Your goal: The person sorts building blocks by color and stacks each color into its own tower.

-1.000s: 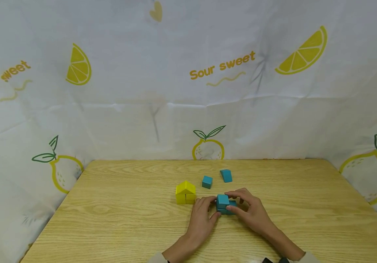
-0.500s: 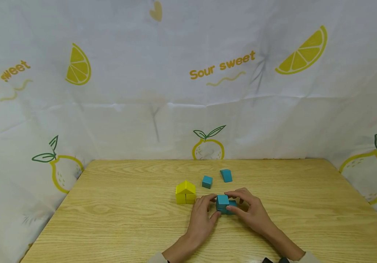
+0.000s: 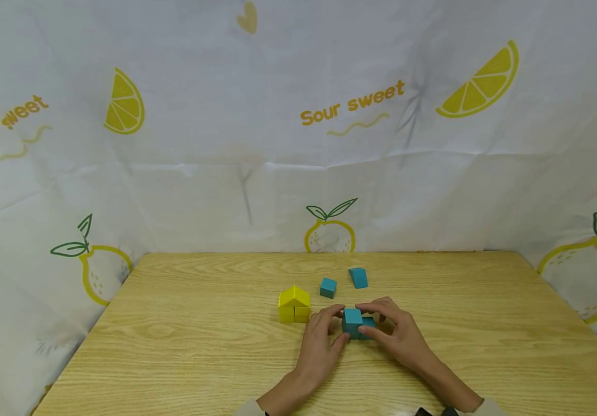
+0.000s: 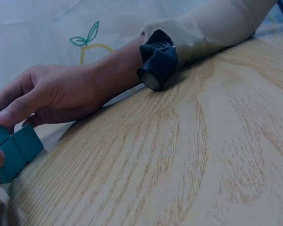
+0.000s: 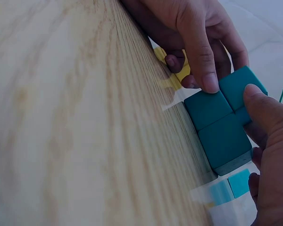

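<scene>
In the head view, two blue cubes sit side by side on the table, and a third blue cube (image 3: 352, 319) rests on the left one. My right hand (image 3: 402, 338) pinches that upper cube between thumb and a finger. My left hand (image 3: 320, 346) holds the lower left cube (image 5: 207, 113), its thumb against the near face; the fingers behind it are partly hidden. The lower right cube (image 5: 225, 143) stands flush beside it in the right wrist view. In the left wrist view, the stack of blue cubes (image 4: 14, 155) shows at the left edge.
A small yellow block house (image 3: 294, 306) with a triangular roof stands left of my left hand. Behind the stack lie a loose blue cube (image 3: 328, 288) and a blue block with a sloped face (image 3: 358, 278). A lemon-print cloth (image 3: 199, 196) hangs behind the wooden table (image 3: 184, 346).
</scene>
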Demonstrator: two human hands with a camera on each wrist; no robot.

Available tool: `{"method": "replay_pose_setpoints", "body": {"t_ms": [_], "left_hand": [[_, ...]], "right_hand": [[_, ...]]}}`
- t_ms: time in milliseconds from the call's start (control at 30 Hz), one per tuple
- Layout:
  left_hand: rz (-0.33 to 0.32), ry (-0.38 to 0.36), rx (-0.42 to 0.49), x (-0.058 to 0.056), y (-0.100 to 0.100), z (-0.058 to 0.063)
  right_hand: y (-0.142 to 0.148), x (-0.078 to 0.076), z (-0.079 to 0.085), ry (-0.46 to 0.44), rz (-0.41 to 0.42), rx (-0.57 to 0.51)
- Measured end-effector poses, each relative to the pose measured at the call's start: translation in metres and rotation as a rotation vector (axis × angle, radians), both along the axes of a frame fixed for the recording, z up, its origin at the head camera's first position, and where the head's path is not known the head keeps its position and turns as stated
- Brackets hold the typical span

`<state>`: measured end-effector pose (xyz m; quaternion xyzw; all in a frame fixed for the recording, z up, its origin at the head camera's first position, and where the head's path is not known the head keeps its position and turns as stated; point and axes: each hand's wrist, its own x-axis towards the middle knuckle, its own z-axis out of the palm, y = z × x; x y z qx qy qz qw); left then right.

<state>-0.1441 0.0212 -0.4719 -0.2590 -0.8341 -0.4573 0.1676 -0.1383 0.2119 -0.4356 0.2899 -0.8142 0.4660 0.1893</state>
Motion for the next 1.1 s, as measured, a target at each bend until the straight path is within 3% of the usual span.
{"method": "replay_pose_setpoints", "body": {"t_ms": [400,567,833,1000,1100], "left_hand": [[-0.027,0.052,0.046,-0.001,-0.001,0.000],[-0.028,0.072,0.045,0.000,-0.003,0.000],[-0.025,0.093,0.052,0.000,-0.005,-0.001],[-0.023,0.090,0.056,-0.002,-0.004,-0.001],[-0.027,0.081,0.053,-0.002,-0.002,0.000]], "right_hand": [[-0.001,-0.001,0.003,0.006,0.017,-0.013],[-0.001,-0.001,0.000,-0.033,0.031,-0.023],[0.007,-0.016,-0.022,-0.056,0.019,-0.091],[0.010,-0.023,-0.019,-0.102,-0.014,-0.132],[0.011,-0.027,-0.016,-0.125,-0.048,-0.094]]}}
